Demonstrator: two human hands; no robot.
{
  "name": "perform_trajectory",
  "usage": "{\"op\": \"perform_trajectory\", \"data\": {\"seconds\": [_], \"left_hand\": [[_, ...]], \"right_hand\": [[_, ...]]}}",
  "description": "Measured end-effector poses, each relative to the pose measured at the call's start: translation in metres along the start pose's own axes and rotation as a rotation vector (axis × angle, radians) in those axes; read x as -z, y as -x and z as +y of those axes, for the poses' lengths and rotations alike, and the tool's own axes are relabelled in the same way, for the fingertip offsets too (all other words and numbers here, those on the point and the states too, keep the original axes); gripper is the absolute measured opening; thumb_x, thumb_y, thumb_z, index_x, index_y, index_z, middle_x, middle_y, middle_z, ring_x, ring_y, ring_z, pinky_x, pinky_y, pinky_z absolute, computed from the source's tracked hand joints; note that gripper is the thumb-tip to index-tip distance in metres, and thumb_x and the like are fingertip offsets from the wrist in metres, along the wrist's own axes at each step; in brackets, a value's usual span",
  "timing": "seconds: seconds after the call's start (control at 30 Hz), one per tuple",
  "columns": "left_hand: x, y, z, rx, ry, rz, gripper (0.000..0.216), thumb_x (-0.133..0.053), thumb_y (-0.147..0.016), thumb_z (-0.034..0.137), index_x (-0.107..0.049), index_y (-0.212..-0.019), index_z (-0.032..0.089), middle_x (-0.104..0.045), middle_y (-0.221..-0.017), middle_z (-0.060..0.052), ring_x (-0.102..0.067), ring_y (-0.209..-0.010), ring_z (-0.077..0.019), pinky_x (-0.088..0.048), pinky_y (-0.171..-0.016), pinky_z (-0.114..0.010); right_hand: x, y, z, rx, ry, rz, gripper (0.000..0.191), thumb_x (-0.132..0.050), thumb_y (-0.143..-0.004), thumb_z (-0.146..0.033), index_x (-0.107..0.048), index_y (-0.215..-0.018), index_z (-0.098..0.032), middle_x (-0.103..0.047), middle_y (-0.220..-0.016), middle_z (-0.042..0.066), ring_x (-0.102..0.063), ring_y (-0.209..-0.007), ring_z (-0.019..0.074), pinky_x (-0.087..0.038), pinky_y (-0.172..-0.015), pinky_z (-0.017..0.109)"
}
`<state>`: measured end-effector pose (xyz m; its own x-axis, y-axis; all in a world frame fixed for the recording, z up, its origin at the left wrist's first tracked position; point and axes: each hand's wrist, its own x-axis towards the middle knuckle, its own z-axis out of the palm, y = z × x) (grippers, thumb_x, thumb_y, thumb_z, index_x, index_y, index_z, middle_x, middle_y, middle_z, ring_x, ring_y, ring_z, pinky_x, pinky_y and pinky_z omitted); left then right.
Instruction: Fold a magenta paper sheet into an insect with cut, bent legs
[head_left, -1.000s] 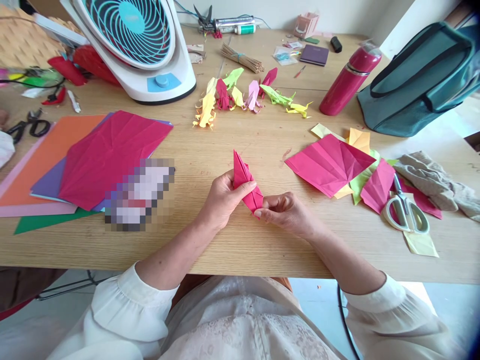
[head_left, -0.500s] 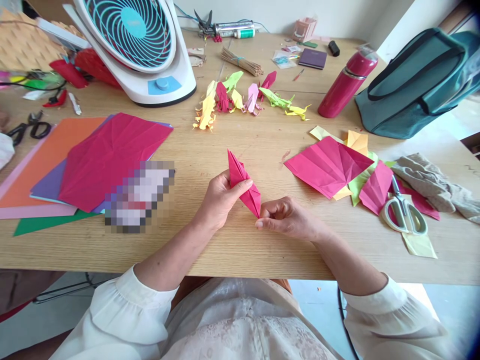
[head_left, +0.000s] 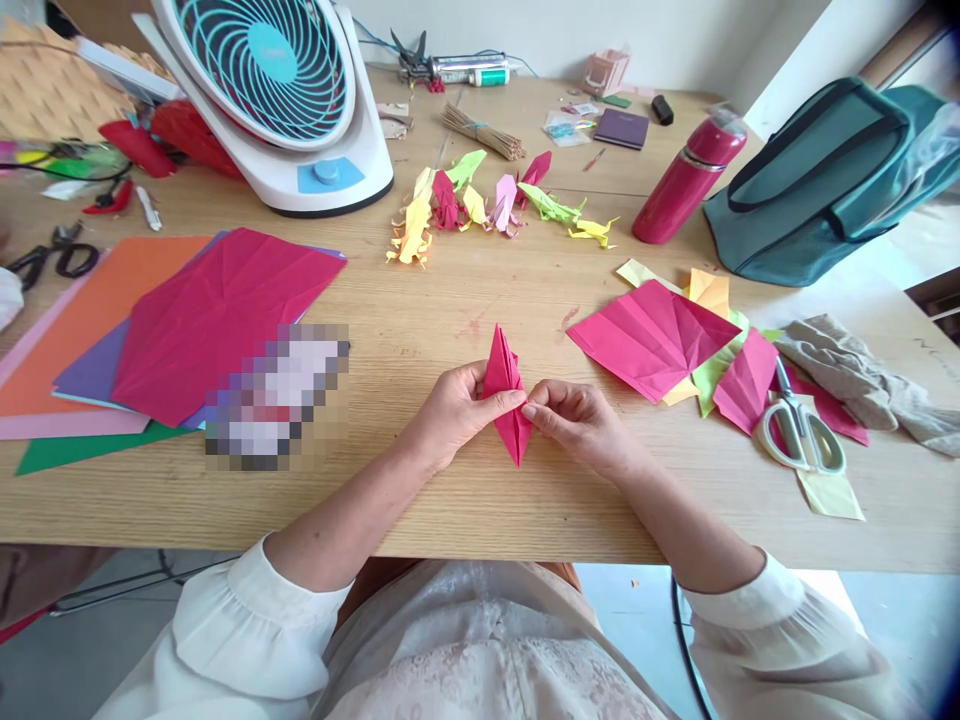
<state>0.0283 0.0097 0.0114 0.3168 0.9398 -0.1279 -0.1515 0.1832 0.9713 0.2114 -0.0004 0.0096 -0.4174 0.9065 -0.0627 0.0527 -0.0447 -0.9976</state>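
Folded pink-red paper [head_left: 502,372] is held between the left hand [head_left: 456,412] and the right hand [head_left: 574,420], narrow and pointed at both ends, with one tip above the left thumb and the other below it. Farthest left of the left hand lie black-handled scissors [head_left: 57,245], next to a spread stack of coloured sheets [head_left: 154,264] in orange, purple, pink and green. On that stack, nearer the left hand, rests a creased magenta sheet [head_left: 217,320], with a pixelated object [head_left: 277,400] beside it, too blurred to name. A white and blue fan [head_left: 277,120] stands well beyond the left hand, off to its left. The left hand grips the paper, thumb laid across the front and fingers behind. Straight beyond both hands, well apart from them, sit small paper figures [head_left: 504,200], with a tied bundle of thin sticks [head_left: 484,132] behind. The right hand is closed in a pinch, thumb and forefinger at the paper's right edge. Beyond the right hand, to its right, lie a second creased sheet [head_left: 649,335] and, farther out, a pink-red bottle [head_left: 679,185]. Farthest right of it are white-handled scissors [head_left: 804,440], a teal bag [head_left: 806,190] and a crumpled grey cloth [head_left: 847,355]
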Motion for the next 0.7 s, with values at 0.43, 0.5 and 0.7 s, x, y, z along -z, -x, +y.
{"op": "perform_trajectory", "data": {"seconds": [0.43, 0.5, 0.7], "left_hand": [[0.002, 0.0, -0.005, -0.061, -0.058, -0.03, 0.027, -0.077, -0.079, 0.037, -0.064, -0.081, 0.014, -0.058, -0.078, 0.001, -0.05, -0.074, -0.0117, -0.04, -0.072, -0.024], [0.002, 0.0, -0.005, -0.078, -0.07, -0.022, 0.025, -0.077, -0.079, 0.035, -0.063, -0.08, 0.015, -0.057, -0.077, 0.002, -0.049, -0.073, -0.0114, -0.04, -0.071, -0.024], [0.001, 0.001, -0.007, -0.084, -0.081, -0.044, 0.025, -0.075, -0.081, 0.035, -0.06, -0.08, 0.015, -0.056, -0.077, 0.001, -0.049, -0.073, -0.0112, -0.04, -0.07, -0.023]], "right_hand": [[-0.006, 0.003, -0.005, 0.091, 0.231, 0.068, 0.04, -0.065, -0.089, -0.052, -0.058, -0.069, -0.018, -0.057, -0.063, -0.001, -0.046, -0.057, 0.0105, -0.038, -0.055, 0.025], [-0.008, 0.004, -0.005, 0.097, 0.25, 0.081, 0.036, -0.067, -0.089, -0.05, -0.061, -0.073, -0.018, -0.061, -0.066, 0.0, -0.049, -0.059, 0.0109, -0.038, -0.055, 0.024], [-0.011, 0.004, -0.007, 0.124, 0.282, 0.116, 0.035, -0.068, -0.088, -0.047, -0.06, -0.072, -0.018, -0.058, -0.063, -0.001, -0.048, -0.058, 0.0105, -0.037, -0.053, 0.023]]}}
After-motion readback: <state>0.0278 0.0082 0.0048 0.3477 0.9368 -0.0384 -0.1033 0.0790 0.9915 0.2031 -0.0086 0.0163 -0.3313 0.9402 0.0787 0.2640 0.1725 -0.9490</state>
